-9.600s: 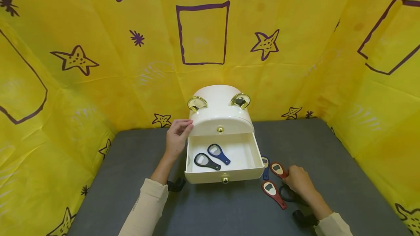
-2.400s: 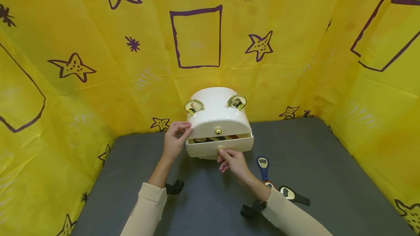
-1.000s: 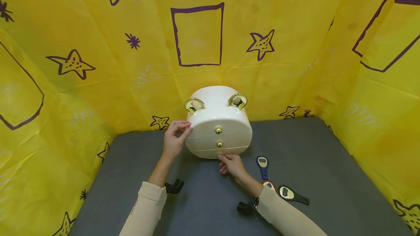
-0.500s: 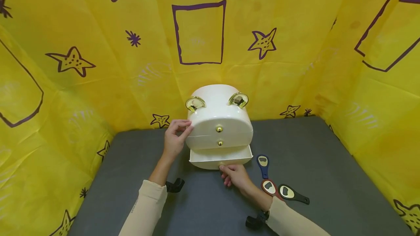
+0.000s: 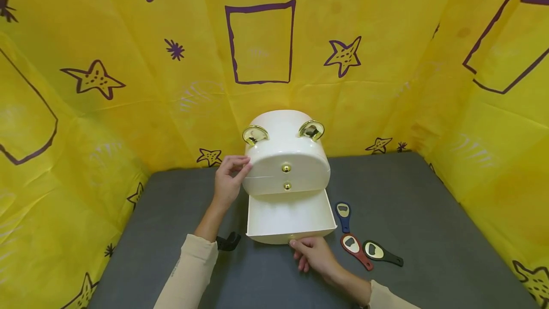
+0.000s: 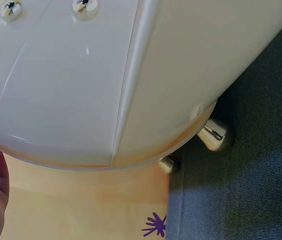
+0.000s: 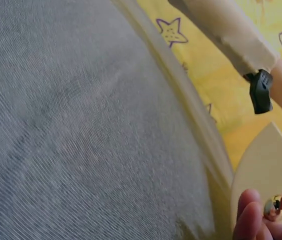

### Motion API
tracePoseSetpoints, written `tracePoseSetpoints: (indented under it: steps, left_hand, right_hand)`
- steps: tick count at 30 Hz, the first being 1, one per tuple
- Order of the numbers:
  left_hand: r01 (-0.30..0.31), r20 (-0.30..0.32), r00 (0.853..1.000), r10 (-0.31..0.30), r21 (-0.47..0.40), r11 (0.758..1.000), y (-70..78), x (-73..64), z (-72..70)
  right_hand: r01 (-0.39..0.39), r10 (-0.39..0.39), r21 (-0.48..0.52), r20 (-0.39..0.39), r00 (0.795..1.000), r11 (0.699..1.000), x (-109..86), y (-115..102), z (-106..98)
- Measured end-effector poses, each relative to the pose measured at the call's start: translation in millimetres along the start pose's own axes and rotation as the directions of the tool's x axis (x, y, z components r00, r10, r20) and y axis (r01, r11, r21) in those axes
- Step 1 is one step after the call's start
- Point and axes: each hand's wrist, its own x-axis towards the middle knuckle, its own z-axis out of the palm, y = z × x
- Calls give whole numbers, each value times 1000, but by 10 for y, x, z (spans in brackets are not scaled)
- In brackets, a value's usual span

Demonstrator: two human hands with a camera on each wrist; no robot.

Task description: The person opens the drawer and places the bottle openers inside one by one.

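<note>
A white rounded mini cabinet [image 5: 283, 130] with gold ear-like rings stands at the back of the table. Its lowest drawer [image 5: 270, 239] is pulled out, showing the white inside; the two drawers above are closed. My right hand [image 5: 316, 254] pinches that drawer's gold knob [image 7: 273, 209] between thumb and fingers. At the cabinet's left side, my left hand [image 5: 227, 182] touches the edge with its fingertips; the left wrist view shows its fingers [image 6: 1, 175] at the rim. Right of the drawer lie a blue bottle opener [image 5: 343, 216], a red bottle opener [image 5: 357, 252] and a black bottle opener [image 5: 383, 254].
The dark grey tabletop [image 5: 429, 204] is bordered by yellow cloth walls [image 5: 180, 118] with purple drawings. Gold feet [image 6: 216, 135] hold the cabinet off the table. A black wrist mount [image 5: 228, 241] sits under the left forearm.
The middle drawer, earlier out with bottle openers inside, is pushed in. The right hand has left the openers, where one red fewer lies, and drawn the lowest drawer toward me. The left hand stays put.
</note>
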Motion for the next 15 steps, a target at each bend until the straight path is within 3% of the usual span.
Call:
tracePoseSetpoints:
  steps: [9,15]
  left_hand:
    - [-3,7,1000,3,6,1000,7,5,2]
    - [-15,4,1000,15,16,1000,11,1,11]
  right_hand:
    - [-13,12,44,29,1000,999,-11,73,27]
    - [8,-7,-12,101,995,1000,-54,40,-82]
